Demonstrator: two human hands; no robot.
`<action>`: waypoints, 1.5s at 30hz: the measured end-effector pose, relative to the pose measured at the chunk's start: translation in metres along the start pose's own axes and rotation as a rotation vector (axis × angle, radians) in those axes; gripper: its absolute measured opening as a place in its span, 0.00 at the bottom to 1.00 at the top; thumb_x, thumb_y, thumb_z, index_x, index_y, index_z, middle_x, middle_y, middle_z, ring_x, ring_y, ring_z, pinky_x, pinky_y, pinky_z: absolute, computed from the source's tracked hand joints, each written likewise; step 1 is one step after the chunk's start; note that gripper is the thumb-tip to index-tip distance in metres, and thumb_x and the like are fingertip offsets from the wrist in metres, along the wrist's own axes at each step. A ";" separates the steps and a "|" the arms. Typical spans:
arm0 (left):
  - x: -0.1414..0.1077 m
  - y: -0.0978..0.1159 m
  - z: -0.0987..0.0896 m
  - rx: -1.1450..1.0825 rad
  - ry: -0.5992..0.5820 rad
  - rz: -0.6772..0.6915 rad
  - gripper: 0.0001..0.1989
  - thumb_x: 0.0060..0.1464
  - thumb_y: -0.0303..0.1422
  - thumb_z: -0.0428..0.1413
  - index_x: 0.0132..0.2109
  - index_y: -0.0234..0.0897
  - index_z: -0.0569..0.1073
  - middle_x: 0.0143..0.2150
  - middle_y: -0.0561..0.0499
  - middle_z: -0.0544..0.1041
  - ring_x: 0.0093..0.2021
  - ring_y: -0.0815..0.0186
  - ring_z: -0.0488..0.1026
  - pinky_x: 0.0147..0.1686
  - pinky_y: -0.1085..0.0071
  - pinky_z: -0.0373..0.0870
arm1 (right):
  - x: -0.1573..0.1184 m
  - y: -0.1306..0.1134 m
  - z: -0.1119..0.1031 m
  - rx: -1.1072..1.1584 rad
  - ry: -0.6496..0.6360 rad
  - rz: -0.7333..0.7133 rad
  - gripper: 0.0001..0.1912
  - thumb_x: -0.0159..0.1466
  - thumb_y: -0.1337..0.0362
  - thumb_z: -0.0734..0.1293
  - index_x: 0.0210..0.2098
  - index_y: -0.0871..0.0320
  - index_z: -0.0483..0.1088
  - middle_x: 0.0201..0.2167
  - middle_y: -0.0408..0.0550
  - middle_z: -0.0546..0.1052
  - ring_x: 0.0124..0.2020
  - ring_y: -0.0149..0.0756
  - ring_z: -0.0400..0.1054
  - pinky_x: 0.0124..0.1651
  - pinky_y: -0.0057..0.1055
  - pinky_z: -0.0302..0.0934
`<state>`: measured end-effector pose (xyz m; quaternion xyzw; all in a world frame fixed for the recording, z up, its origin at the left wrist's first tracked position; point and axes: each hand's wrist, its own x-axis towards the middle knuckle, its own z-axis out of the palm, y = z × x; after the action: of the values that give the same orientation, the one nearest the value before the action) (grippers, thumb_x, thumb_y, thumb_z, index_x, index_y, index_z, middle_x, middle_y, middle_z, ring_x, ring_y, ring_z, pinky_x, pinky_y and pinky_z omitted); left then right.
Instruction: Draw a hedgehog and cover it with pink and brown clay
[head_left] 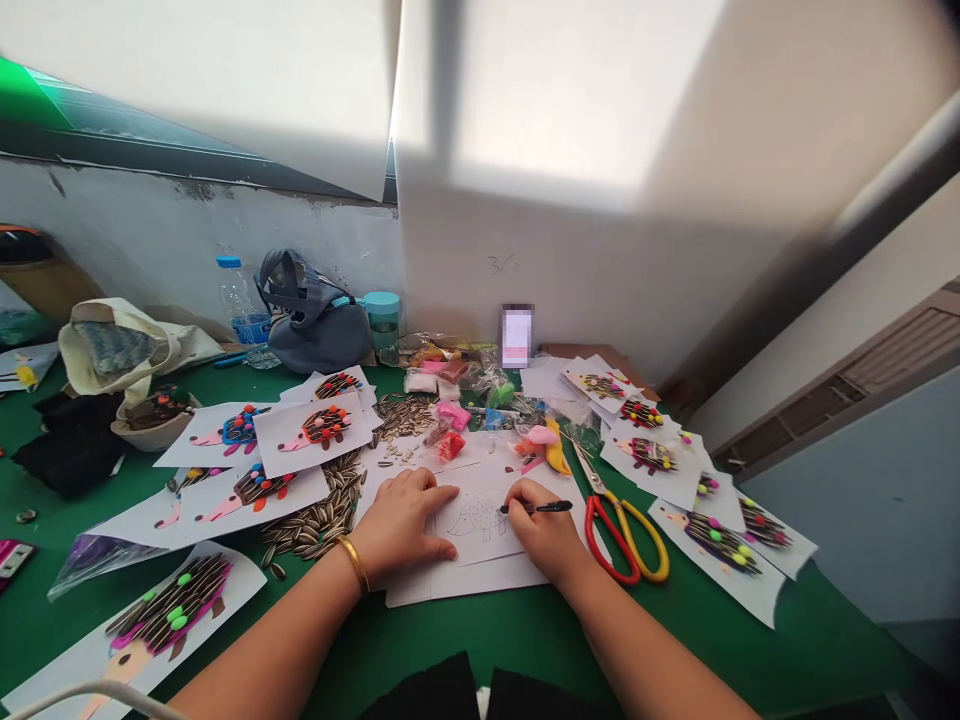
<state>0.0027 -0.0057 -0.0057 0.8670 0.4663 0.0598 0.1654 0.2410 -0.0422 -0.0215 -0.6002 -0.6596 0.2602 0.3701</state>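
My right hand (541,530) grips a black pen (553,507), its tip at the drawing. On the white paper (457,565) is a pen outline of a hedgehog (480,515) with small marks over its back. Flat on the left side of that sheet lies my left hand (411,520), thumb and fingers spread, a gold bangle (354,565) at the wrist. Right beside my right hand rest scissors (622,530) with red and yellow handles, blades pointing away. Striped sunflower seeds (322,510) are heaped to the left of my left hand.
Finished hedgehog cards (304,435) lie at left, with more cards (652,460) at right. Bags of coloured clay (450,445) sit behind the paper. Farther back stand a phone (516,335), a lidded cup (382,318), a grey-blue bag (315,325) and a water bottle (244,310) by the wall.
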 end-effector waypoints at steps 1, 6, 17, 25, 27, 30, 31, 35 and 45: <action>0.000 0.000 0.000 -0.001 0.001 -0.001 0.38 0.40 0.54 0.65 0.60 0.53 0.69 0.51 0.47 0.69 0.52 0.50 0.66 0.50 0.58 0.61 | 0.000 0.001 0.000 -0.006 -0.001 0.003 0.08 0.60 0.67 0.59 0.27 0.55 0.67 0.25 0.42 0.71 0.29 0.36 0.65 0.31 0.29 0.55; 0.000 0.001 -0.001 -0.004 -0.001 -0.007 0.38 0.40 0.53 0.66 0.60 0.53 0.69 0.51 0.47 0.69 0.53 0.50 0.66 0.51 0.59 0.62 | 0.001 0.003 0.001 0.018 0.024 -0.011 0.08 0.60 0.67 0.59 0.27 0.55 0.67 0.25 0.42 0.71 0.30 0.35 0.65 0.32 0.29 0.56; 0.000 0.000 -0.001 -0.010 0.001 -0.014 0.38 0.40 0.52 0.66 0.60 0.53 0.69 0.51 0.47 0.69 0.52 0.51 0.67 0.51 0.58 0.62 | 0.003 0.004 0.002 0.009 0.009 0.012 0.07 0.60 0.67 0.59 0.28 0.55 0.68 0.26 0.42 0.72 0.30 0.35 0.66 0.32 0.29 0.56; 0.001 -0.001 0.000 -0.003 0.003 -0.013 0.39 0.40 0.53 0.66 0.60 0.53 0.69 0.52 0.47 0.69 0.52 0.50 0.66 0.52 0.57 0.62 | 0.004 0.005 0.003 0.015 -0.013 -0.023 0.07 0.62 0.65 0.59 0.32 0.55 0.69 0.29 0.43 0.74 0.33 0.37 0.67 0.36 0.30 0.58; 0.000 -0.001 0.000 -0.004 0.005 -0.013 0.39 0.40 0.53 0.66 0.60 0.53 0.69 0.51 0.47 0.69 0.52 0.50 0.67 0.51 0.57 0.62 | 0.004 0.004 0.003 0.012 -0.014 -0.008 0.07 0.62 0.65 0.59 0.31 0.55 0.69 0.28 0.43 0.73 0.32 0.37 0.67 0.35 0.30 0.57; 0.000 -0.001 0.000 -0.008 0.005 -0.013 0.39 0.40 0.53 0.66 0.60 0.53 0.69 0.51 0.47 0.69 0.51 0.50 0.67 0.51 0.57 0.62 | 0.005 0.004 0.003 0.019 -0.011 0.004 0.07 0.62 0.65 0.59 0.30 0.55 0.68 0.28 0.43 0.72 0.32 0.36 0.67 0.34 0.30 0.57; 0.000 -0.001 0.000 -0.009 0.005 -0.012 0.39 0.40 0.53 0.66 0.60 0.53 0.69 0.51 0.47 0.69 0.51 0.51 0.67 0.51 0.57 0.62 | 0.005 0.004 0.002 0.025 -0.006 0.003 0.07 0.62 0.65 0.59 0.31 0.55 0.68 0.28 0.43 0.72 0.32 0.36 0.66 0.34 0.30 0.57; 0.000 -0.001 0.000 -0.011 0.010 -0.009 0.39 0.40 0.52 0.66 0.60 0.53 0.69 0.51 0.47 0.69 0.52 0.51 0.66 0.51 0.57 0.62 | 0.004 0.005 0.002 0.041 -0.001 -0.023 0.08 0.64 0.63 0.59 0.33 0.55 0.69 0.29 0.43 0.73 0.33 0.36 0.67 0.36 0.30 0.58; 0.000 0.001 -0.002 -0.019 0.001 -0.018 0.38 0.40 0.52 0.66 0.60 0.53 0.69 0.51 0.47 0.69 0.51 0.51 0.67 0.51 0.58 0.62 | 0.006 0.007 0.003 0.012 0.001 -0.035 0.08 0.63 0.63 0.60 0.32 0.54 0.70 0.29 0.43 0.74 0.32 0.37 0.68 0.35 0.30 0.58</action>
<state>0.0031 -0.0057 -0.0039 0.8612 0.4734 0.0633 0.1738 0.2428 -0.0354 -0.0282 -0.5864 -0.6682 0.2574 0.3786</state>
